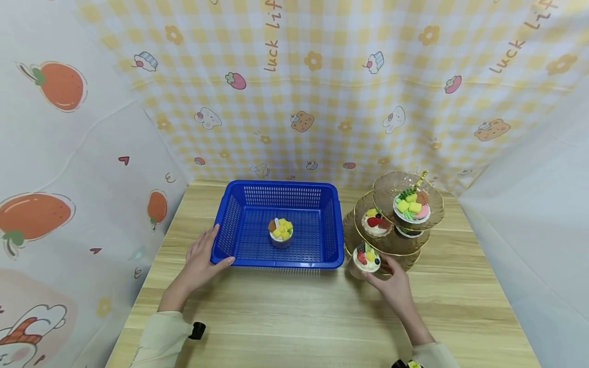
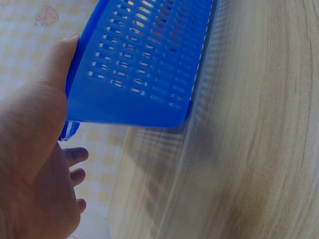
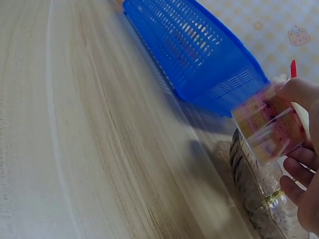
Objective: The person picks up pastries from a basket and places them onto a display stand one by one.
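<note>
A blue plastic basket stands on the table, with a small dessert cup topped with yellow cubes inside. My left hand holds the basket's near left corner, thumb on the front rim and fingers along the left side. In the left wrist view the other fingers hang below the rim. My right hand grips a clear cake cup between thumb and fingers, just right of the basket. Pink and tan layers show through its wall; red and yellow fruit pieces top it.
Right of the basket stands a tiered amber stand with gold rims. Its top tier carries a dessert cup; a fruit tart and another dessert sit on the tier below. A patterned cloth hangs behind the table.
</note>
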Demonstrator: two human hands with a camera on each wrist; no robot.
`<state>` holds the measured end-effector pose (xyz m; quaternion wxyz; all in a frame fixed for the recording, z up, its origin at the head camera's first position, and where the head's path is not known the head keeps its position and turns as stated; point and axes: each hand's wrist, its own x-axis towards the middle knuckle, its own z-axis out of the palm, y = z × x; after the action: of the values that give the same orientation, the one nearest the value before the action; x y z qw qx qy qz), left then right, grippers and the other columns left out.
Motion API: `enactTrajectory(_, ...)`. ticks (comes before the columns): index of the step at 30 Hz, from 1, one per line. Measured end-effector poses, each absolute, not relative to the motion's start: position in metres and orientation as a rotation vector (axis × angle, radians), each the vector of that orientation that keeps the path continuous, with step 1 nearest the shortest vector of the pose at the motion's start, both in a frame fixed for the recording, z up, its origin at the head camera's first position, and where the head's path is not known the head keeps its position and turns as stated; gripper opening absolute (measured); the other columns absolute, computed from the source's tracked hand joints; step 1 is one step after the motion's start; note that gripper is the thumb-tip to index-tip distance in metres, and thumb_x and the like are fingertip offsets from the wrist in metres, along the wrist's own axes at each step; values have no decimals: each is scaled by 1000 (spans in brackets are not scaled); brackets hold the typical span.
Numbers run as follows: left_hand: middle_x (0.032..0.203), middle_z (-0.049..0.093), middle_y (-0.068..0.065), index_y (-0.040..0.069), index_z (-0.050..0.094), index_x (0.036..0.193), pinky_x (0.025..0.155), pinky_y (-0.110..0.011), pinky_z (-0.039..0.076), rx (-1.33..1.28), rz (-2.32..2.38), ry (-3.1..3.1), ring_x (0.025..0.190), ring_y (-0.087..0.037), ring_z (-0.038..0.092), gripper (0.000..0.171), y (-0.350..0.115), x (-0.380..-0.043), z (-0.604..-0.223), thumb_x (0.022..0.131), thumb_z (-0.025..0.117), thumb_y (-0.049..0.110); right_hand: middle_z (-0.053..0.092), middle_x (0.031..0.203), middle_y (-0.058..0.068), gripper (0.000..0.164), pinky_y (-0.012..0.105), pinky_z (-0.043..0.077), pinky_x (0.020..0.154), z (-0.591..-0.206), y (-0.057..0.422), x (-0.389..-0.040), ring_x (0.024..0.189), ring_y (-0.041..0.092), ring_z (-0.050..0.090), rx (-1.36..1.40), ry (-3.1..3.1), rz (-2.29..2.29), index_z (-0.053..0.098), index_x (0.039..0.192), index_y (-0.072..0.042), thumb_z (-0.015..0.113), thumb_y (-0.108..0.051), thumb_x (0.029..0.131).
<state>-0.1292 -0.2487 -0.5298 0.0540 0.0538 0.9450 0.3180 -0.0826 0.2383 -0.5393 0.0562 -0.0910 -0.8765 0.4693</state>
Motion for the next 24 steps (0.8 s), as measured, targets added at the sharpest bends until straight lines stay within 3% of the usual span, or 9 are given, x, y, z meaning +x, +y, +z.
enactTrajectory(7,165,12,-24,21,2,161,115,-74,2,158,974,2870,151,-50,5,103,-249,-129,-529,88,68,53,66,127,18,64,27,47,96,-548,241,-91,107,10,56,-290,-2655,1449,60,132,0,85,-19,76)
enactTrajectory(11,166,10,-23,21,0,161,115,-73,1,156,972,2857,152,-49,4,104,-248,-129,-528,88,67,53,66,127,18,61,30,48,97,-551,242,-95,108,11,57,-303,-2650,1474,61,131,-1,84,-21,78)
enactTrajectory(18,166,11,-23,22,0,161,116,-73,1,159,975,2860,151,-49,5,103,-248,-130,-528,88,67,53,68,122,18,55,11,43,87,-557,246,-102,99,2,56,-320,-2635,1465,63,126,0,83,-22,80)
enactTrajectory(24,166,12,-23,22,1,161,116,-72,2,155,971,2869,151,-49,6,103,-248,-130,-530,88,68,52,69,118,19,51,10,45,82,-560,249,-107,95,1,56,-307,-2624,1474,64,123,1,81,-22,81)
